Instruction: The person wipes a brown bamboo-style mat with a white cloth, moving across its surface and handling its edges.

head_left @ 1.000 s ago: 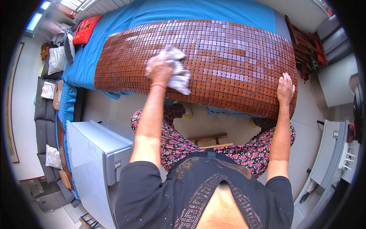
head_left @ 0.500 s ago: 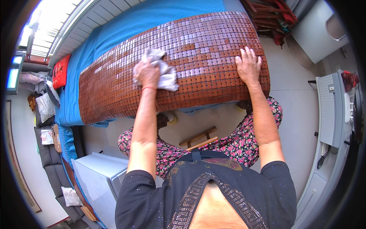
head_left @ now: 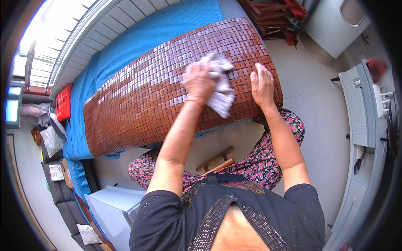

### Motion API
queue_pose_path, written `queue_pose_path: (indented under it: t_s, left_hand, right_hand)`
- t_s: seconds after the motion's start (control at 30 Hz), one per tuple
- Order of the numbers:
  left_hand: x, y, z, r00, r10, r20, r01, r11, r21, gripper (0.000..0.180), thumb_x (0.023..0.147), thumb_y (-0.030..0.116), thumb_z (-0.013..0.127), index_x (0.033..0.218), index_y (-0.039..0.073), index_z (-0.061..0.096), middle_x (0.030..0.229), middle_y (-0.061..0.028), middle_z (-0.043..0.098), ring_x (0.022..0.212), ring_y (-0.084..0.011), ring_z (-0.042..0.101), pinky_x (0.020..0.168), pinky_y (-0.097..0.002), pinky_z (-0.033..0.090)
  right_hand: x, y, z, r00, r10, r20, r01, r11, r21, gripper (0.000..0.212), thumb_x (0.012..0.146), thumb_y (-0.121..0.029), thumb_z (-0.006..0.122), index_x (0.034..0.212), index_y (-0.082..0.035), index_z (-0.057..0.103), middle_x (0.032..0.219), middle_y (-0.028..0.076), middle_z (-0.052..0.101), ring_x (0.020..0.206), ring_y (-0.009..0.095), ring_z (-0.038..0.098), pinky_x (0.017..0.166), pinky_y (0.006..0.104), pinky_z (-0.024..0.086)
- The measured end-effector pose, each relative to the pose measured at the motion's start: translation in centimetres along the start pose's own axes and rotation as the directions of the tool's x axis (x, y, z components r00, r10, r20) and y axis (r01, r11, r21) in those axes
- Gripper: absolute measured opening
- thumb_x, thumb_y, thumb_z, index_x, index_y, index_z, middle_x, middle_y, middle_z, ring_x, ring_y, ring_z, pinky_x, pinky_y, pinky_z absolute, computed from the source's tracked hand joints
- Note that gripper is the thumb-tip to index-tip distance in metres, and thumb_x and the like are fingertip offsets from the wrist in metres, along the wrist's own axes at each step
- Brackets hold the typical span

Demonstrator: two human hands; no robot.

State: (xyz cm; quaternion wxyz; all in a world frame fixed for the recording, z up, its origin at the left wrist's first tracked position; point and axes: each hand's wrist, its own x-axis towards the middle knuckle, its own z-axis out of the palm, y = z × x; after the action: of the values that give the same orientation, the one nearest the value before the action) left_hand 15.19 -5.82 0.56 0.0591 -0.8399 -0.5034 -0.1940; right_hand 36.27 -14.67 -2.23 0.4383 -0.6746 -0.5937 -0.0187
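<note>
A brown tile mat [head_left: 138, 96], made of small glossy linked pieces, lies over a blue quilted cover [head_left: 121, 52]. My left hand [head_left: 199, 83] presses a crumpled pale grey-white cloth [head_left: 222, 94] against the mat's middle-right part, its fingers bent over the cloth's left side. The rest of the cloth trails out past the hand toward the near edge. Near the mat's right end, my right hand [head_left: 263, 88] rests with straight fingers and holds nothing. The mat's pieces under the left hand and cloth are hidden.
A wooden stool [head_left: 215, 161] shows between my legs. At far right stand folded dark-red wooden chairs [head_left: 268, 16] and a pale grey bin-like container [head_left: 335, 29]. A white cabinet [head_left: 115, 209] is at lower left, a red cushion [head_left: 63, 103] on the far left.
My left hand has slid the cloth to the right across the mat, closer to my right hand. The view has shifted slightly; my right hand stays near the mat's right end.
</note>
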Motion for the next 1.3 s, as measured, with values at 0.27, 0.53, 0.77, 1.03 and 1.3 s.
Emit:
queue_pose_path:
  t_s: [0.27, 0.53, 0.77, 1.03, 1.3]
  left_hand:
    - [3.0, -15.4, -0.3, 0.726, -0.687, -0.007, 0.646, 0.679, 0.350, 0.046, 0.083, 0.048, 0.057, 0.118, 0.019, 0.058, 0.117, -0.0115, 0.056, 0.113, -0.0307, 0.051, 0.090, -0.0531, 0.041]
    - [13.5, -4.1, 5.7, 0.905, -0.414, 0.098, 0.389, 0.898, 0.207, 0.052, 0.084, 0.050, 0.054, 0.128, 0.023, 0.054, 0.111, -0.0099, 0.058, 0.098, -0.0260, 0.056, 0.081, -0.0425, 0.046]
    - [18.5, 7.9, 6.9, 0.980, -0.003, 0.199, -0.032, 0.985, 0.170, 0.048, 0.083, 0.048, 0.053, 0.124, 0.025, 0.055, 0.128, -0.0041, 0.051, 0.124, -0.0294, 0.042, 0.094, -0.0543, 0.037]
    - [9.3, 13.2, 3.5, 0.946, 0.277, 0.168, -0.273, 0.961, -0.052, 0.047, 0.079, 0.042, 0.063, 0.120, 0.020, 0.058, 0.133, -0.0090, 0.048, 0.129, -0.0330, 0.037, 0.098, -0.0601, 0.031]
    - [-3.1, 14.7, -0.4, 0.941, 0.338, 0.030, -0.330, 0.931, -0.158, 0.051, 0.066, 0.022, 0.066, 0.117, 0.020, 0.058, 0.129, -0.0103, 0.049, 0.123, -0.0353, 0.042, 0.094, -0.0584, 0.032]
  right_hand:
    - [-3.3, -3.1, -2.4, 0.922, -0.072, 0.381, 0.168, 0.959, -0.226, 0.055, 0.093, -0.040, 0.045, 0.132, -0.002, 0.045, 0.142, 0.019, 0.038, 0.135, 0.035, 0.030, 0.111, 0.0540, 0.017]
    - [3.2, -0.2, -4.5, 0.989, 0.077, -0.124, -0.047, 0.973, 0.227, 0.046, 0.094, -0.024, 0.051, 0.127, 0.007, 0.043, 0.127, 0.026, 0.049, 0.116, 0.040, 0.049, 0.099, 0.0449, 0.038]
    - [5.5, 3.4, -4.3, 0.888, 0.447, -0.106, -0.370, 0.832, 0.414, 0.047, 0.097, -0.030, 0.046, 0.131, 0.002, 0.041, 0.127, 0.027, 0.049, 0.116, 0.038, 0.050, 0.099, 0.0422, 0.040]
    - [6.5, 4.3, -2.3, 0.877, 0.410, -0.251, -0.286, 0.864, 0.414, 0.048, 0.097, -0.032, 0.043, 0.128, 0.004, 0.042, 0.122, 0.029, 0.052, 0.113, 0.042, 0.051, 0.096, 0.0429, 0.041]
    - [5.7, 2.7, -3.5, 0.798, 0.587, -0.136, -0.437, 0.720, 0.539, 0.052, 0.098, -0.034, 0.041, 0.132, 0.006, 0.039, 0.128, 0.026, 0.051, 0.119, 0.033, 0.051, 0.102, 0.0366, 0.039]
